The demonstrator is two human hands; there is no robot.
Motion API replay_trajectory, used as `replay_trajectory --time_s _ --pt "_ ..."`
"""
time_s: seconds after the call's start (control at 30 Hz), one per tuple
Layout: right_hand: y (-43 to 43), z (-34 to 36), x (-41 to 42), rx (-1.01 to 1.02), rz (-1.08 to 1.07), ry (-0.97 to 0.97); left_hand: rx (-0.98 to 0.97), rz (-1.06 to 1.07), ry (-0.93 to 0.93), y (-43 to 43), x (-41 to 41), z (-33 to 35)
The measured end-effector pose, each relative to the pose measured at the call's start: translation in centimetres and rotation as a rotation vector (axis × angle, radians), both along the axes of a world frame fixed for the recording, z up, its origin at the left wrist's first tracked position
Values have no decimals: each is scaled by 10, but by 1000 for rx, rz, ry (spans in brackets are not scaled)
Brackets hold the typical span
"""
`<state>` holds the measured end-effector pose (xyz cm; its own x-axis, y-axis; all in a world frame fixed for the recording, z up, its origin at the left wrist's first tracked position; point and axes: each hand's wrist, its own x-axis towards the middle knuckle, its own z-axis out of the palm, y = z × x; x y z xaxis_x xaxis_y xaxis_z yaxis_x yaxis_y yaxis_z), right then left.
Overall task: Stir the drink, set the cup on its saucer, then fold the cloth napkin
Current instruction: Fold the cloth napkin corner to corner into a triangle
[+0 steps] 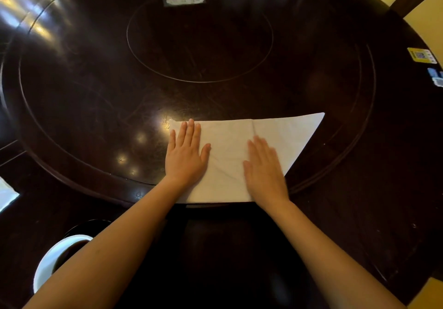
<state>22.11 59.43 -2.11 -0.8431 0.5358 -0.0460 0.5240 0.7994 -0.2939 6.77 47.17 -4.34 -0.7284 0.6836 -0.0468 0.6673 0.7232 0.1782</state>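
Hands press flat on the cloth napkin (pixel 230 155) at the dark bench's (pixel 96 107) near edge: left hand (pixel 185 155) and right hand (pixel 263 167), fingers spread and gripping nothing, apparently smoothing a fold. Cup (pixel 51 258) sits near-left.

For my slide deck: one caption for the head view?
Both hands, left hand and right hand, press flat on a white napkin on a dark table.

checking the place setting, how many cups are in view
1: a white cup of dark drink at the lower left, partly hidden under the left forearm. Others may sit outside the view.
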Motion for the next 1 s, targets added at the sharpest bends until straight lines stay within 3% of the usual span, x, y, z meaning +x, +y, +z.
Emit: replay_trajectory --time_s 0.1,0.23,0.5,0.73,0.8,0.9,1.0 --pt "-6 -10 -38 5 214 -105 0 11 17 2 0 -1" --pt "15 -22 -39 51 278 -136 5 18 24 2 1 -3" --pt "117 -17 6 84 -39 -214 -18 14 15 1 0 -1" --pt "153 -2 36 65 -226 -300 -59 21 16 -2 -4 0" --pt "142 6 35 54 -277 -246 -75 15 2 -2 -3 3" --pt "107 13 37 32 -397 59 -68 3 -13 -3 5 12" --pt "90 14 40 -181 -546 279 0 -112 8 -1 35 25"
